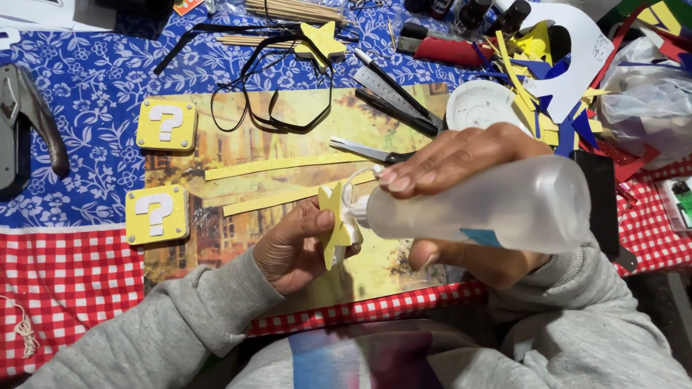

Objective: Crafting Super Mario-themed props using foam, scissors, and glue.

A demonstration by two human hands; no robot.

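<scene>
Left hand [292, 245]: pinches a small yellow star [336, 223], held up on its edge over the tabletop [86, 79].
Right hand [461, 169]: wraps around a clear glue bottle [490, 205], lying sideways.
Bottle tip: touches the star.
Under the hands: a yellow picture mat [238, 155] with two yellow strips [281, 166].
Left of mat: two yellow blocks [166, 124].
Behind: scissors [371, 152], another star [322, 41].

The desk [86, 79] wears a blue floral cloth. Along its near edge lies a red-and-white checked cloth [65, 288]. Light falls evenly.
</scene>
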